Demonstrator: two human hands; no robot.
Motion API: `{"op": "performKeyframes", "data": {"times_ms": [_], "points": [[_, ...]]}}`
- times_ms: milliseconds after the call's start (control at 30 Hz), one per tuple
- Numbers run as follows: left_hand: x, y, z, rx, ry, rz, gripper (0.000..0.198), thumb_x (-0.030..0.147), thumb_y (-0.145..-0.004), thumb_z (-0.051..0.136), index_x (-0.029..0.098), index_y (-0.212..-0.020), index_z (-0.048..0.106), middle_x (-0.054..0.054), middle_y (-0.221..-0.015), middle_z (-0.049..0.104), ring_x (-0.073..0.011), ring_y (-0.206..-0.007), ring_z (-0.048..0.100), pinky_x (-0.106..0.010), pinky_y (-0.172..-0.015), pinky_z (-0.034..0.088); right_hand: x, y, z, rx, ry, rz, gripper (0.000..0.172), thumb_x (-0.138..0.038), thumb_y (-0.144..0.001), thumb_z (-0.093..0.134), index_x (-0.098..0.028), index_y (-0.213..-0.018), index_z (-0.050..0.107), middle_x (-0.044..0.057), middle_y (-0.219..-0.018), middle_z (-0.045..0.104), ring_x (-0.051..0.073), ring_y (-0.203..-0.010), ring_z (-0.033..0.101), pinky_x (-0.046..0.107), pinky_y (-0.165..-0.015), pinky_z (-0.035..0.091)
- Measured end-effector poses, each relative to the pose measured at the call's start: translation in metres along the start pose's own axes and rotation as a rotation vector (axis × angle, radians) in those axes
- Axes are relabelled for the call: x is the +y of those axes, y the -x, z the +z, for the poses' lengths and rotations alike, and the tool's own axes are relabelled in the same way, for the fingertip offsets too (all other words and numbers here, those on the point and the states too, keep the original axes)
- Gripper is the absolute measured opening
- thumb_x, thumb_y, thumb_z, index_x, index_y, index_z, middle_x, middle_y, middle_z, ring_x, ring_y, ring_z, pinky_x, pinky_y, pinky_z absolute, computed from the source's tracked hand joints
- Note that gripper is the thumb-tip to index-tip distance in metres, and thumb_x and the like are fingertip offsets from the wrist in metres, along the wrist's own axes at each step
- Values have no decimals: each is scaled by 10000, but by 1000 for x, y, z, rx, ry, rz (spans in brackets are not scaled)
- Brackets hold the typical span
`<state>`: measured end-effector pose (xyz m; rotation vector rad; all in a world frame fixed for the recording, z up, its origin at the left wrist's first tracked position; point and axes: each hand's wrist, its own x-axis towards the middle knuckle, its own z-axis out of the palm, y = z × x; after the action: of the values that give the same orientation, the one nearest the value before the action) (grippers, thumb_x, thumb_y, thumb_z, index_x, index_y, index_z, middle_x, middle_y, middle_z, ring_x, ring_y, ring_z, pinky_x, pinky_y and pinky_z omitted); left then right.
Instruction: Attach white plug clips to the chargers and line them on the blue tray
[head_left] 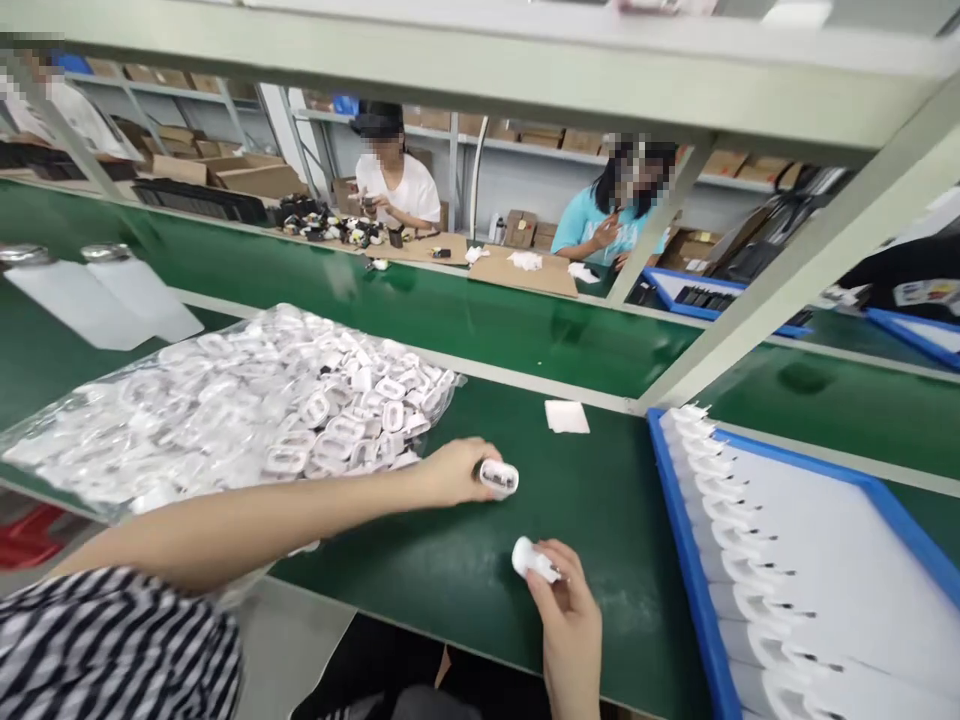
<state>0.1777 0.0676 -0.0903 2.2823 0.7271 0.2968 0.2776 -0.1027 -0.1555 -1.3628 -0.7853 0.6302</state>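
My left hand (454,472) is closed around a white oval plastic housing (501,478), its open end facing me and showing a dark interior. Below it and to the right, my right hand (568,600) pinches a white plug piece (529,560) between thumb and fingers. Metal pins seem to show near the fingertips. The two pieces are apart, both above the green tabletop (420,560). A large clear plastic bag (187,400) lies left of my left hand, with many loose white housings (330,450) in it and at its mouth.
At the right stands a blue-rimmed tray (679,560) with a row of white plug pieces (739,520). A small white pad (567,417) lies near the back edge. Metal shelf posts (757,260) cross the view. Beyond the divider, several people sit at another bench.
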Motion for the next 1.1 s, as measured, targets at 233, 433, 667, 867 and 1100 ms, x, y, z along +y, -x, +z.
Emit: {"op": "performKeyframes", "data": {"times_ms": [233, 433, 667, 867, 1100], "points": [[8, 94, 38, 35, 244, -227, 288, 154, -606, 569, 195, -889, 529, 18, -874, 542, -55, -541, 453, -171, -528, 377, -13, 7, 13, -191, 222, -150, 126, -224, -695, 537, -222, -813, 579, 43, -890, 517, 162, -831, 503, 272, -704, 434], [4, 91, 54, 167, 476, -280, 430, 229, -571, 619, 186, -982, 499, 30, -695, 572, -59, -482, 447, -172, -493, 382, -18, 3, 21, -205, 399, -246, 111, -237, -724, 502, -205, -797, 579, 46, -867, 545, 159, -814, 516, 281, -728, 429], [1, 93, 60, 207, 489, -246, 351, 249, -581, 618, 189, -919, 545, 58, -530, 525, -67, -487, 475, -156, -493, 400, -24, 0, 27, -270, 526, -311, 148, -259, -746, 458, -211, -804, 586, 44, -860, 553, 157, -811, 526, 269, -717, 437], [3, 94, 59, 243, 434, -190, 279, 243, -614, 586, 201, -888, 555, 38, -679, 578, -56, -505, 490, -143, -496, 415, -30, -5, 22, -370, 578, -266, 161, -292, -756, 437, -214, -803, 570, 39, -866, 546, 152, -810, 529, 253, -700, 441], [7, 95, 56, 240, 338, -153, 270, 231, -646, 558, 192, -913, 547, 2, -908, 567, -61, -569, 518, -153, -545, 439, -42, -10, 18, -487, 739, -185, 222, -329, -737, 470, -234, -933, 512, 29, -951, 540, 164, -830, 532, 264, -694, 451]]}}
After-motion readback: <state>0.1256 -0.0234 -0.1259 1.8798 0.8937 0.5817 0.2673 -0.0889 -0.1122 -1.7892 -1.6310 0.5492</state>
